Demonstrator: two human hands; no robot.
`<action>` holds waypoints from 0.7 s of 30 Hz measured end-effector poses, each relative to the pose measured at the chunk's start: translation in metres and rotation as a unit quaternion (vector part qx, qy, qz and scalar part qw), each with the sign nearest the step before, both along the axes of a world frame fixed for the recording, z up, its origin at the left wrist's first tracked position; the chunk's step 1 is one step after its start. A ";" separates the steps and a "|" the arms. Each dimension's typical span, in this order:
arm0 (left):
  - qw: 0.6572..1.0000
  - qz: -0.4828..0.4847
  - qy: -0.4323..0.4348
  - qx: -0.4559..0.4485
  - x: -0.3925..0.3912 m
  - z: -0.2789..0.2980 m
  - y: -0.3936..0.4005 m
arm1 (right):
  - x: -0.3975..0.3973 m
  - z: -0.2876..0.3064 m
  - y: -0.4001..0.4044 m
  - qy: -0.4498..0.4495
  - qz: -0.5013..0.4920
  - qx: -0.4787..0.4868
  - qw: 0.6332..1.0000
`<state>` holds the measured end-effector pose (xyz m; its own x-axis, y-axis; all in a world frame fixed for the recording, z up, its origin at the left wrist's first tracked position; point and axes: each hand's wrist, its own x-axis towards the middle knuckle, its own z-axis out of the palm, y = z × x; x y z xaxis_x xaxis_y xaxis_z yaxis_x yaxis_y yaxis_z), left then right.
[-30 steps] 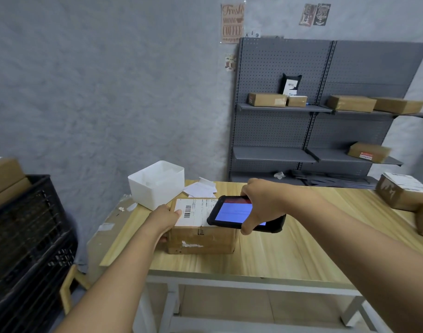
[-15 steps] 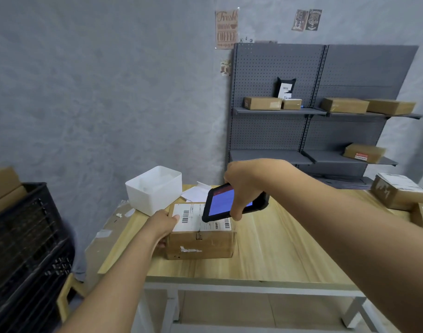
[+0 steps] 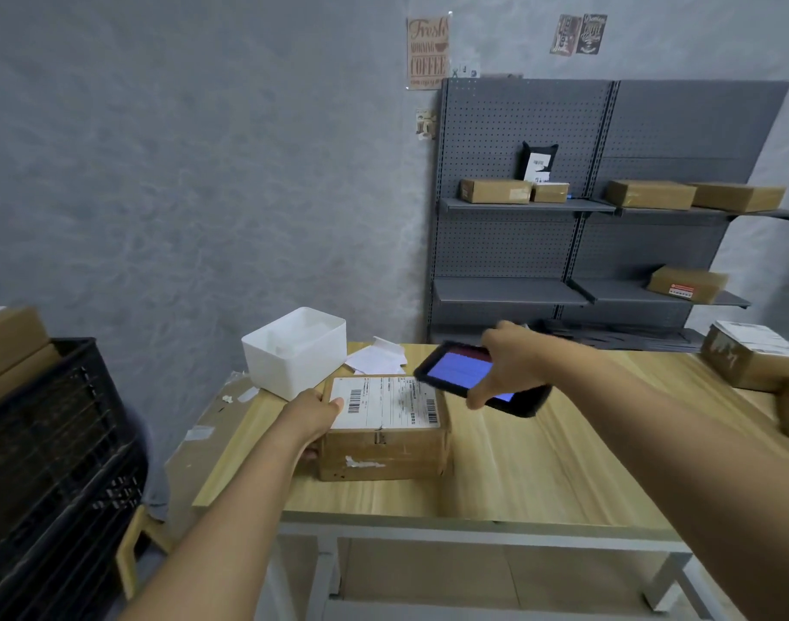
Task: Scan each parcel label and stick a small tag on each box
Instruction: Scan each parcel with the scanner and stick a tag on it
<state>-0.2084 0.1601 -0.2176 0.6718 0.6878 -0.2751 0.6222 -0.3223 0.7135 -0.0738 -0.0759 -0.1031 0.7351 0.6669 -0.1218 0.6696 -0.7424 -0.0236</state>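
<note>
Your left hand (image 3: 310,414) grips the parcel (image 3: 383,430) near the table's (image 3: 540,477) left edge, fingers curled round its side. Your right hand (image 3: 513,365) pinches the scanner (image 3: 466,378) just right of the label (image 3: 383,403). White bin (image 3: 296,351) and papers (image 3: 377,358) sit behind.

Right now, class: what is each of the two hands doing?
Left hand: grips the left end of the parcel.
Right hand: holds the scanner, beside the parcel's label.
</note>
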 end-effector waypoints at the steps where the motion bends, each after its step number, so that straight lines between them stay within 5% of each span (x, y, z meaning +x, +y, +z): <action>1: 1.000 0.001 0.001 0.000 0.000 0.000 0.000 | 0.008 -0.015 -0.009 0.020 -0.038 0.031 0.999; 9: 1.000 -0.006 -0.017 -0.020 0.002 -0.001 0.003 | 0.024 -0.132 -0.055 0.097 -0.225 0.086 0.966; 15: 1.000 -0.018 0.002 -0.020 0.004 -0.001 0.006 | 0.022 -0.163 -0.051 0.049 -0.219 0.049 0.973; 21: 0.998 -0.041 0.042 -0.007 0.007 0.009 0.013 | 0.041 -0.152 -0.029 0.102 -0.194 0.107 0.970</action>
